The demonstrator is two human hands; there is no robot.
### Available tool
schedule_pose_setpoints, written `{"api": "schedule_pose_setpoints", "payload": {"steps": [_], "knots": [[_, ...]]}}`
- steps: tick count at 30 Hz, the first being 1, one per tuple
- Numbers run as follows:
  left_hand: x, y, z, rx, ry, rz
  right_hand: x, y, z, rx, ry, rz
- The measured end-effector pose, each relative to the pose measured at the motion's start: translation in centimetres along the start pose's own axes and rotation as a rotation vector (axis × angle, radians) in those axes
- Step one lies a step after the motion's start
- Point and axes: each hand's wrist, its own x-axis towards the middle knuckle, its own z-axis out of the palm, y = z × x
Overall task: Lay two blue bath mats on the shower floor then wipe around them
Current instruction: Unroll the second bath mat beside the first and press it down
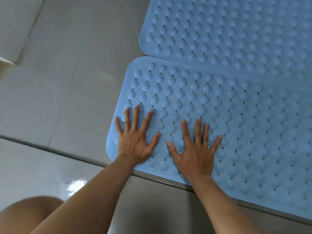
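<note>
Got my left hand (pixel 135 142) and right hand (pixel 195 154) flat, fingers spread, pressing the near mat (pixel 228 105). Looks like floppy, grippy rubber; I'd peel it up by a corner.

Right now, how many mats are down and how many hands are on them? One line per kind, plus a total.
Blue bath mats: 2 (near mat, far mat)
Hands flat on the near mat: 2 (left hand, right hand)
Total: 4
</note>
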Motion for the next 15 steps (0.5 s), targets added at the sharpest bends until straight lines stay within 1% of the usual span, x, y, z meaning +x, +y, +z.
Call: {"api": "schedule_pose_setpoints", "payload": {"steps": [10,15], "knots": [[-0.1,0.3,-0.3,0.051,-0.031,-0.032,-0.2,0.3,0.2,0.029,0.053,-0.033],[-0.1,0.6,-0.8,0.124,-0.07,-0.048,-0.6,1.1,-0.3,0.129,0.019,-0.088]]}}
